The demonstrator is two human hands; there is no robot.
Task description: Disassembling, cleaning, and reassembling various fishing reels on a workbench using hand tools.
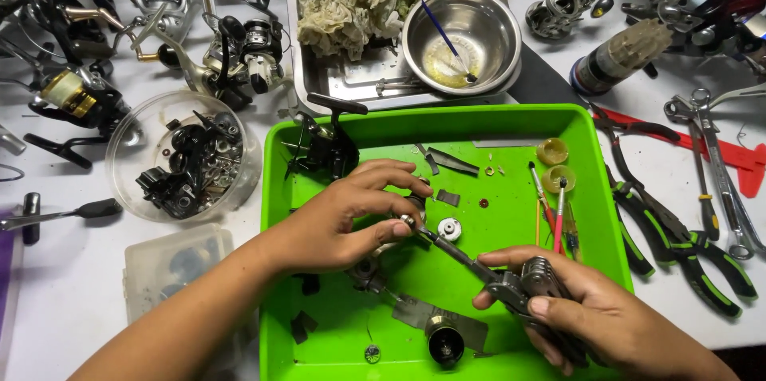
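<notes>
Left hand (pixel 343 217) pinches a small metal reel part (pixel 408 220) over the green tray (pixel 511 122) | right hand (pixel 590 313) grips a folding multi-tool (pixel 511 281), its tip touching the part | pliers (pixel 678 241) on worktop (pixel 64 285) beside the tray

Glossy green plastic tray (pixel 558 119); shiny steel bowl (pixel 495 23); crumpled cloth rag (pixel 347 2).

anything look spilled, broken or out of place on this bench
Nothing looks spilled or broken. Small parts lie scattered loose in the green tray, as in disassembly. The left hand pinches a small metal part while the right hand works a folding multi-tool against it.
</notes>
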